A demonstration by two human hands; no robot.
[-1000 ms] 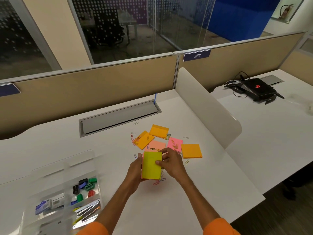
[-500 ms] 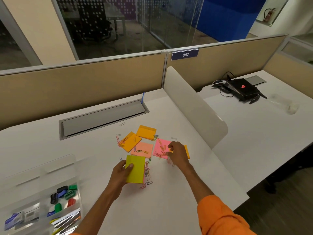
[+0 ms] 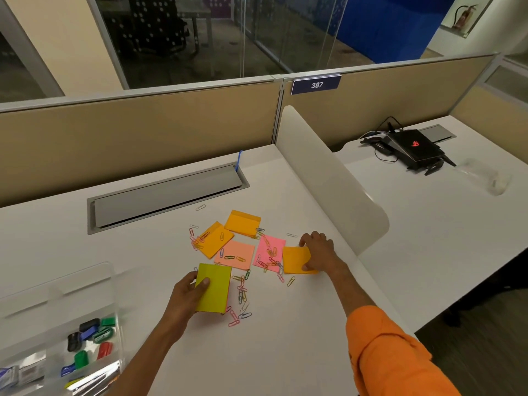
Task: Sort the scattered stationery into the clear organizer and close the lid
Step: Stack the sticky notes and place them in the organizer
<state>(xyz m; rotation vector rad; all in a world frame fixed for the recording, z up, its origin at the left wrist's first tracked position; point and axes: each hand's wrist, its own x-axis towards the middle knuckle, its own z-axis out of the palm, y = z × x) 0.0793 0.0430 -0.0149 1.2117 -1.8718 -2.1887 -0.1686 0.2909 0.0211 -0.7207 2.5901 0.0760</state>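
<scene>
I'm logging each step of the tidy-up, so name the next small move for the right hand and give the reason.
Probably lift the orange pad and stack it on the yellow-green pad. The right hand already pinches the orange pad's edge, the left hand holds the other, and the clear organizer stands open.

Sticky note pads [image 3: 237,254] and paper clips [image 3: 242,295] on desk [image 3: 285,352] between both hands; organizer [image 3: 57,295] left of left hand [image 3: 185,295].

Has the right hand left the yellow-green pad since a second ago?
Yes. The right hand has gone right, past the pink pad, onto the orange pad.
</scene>
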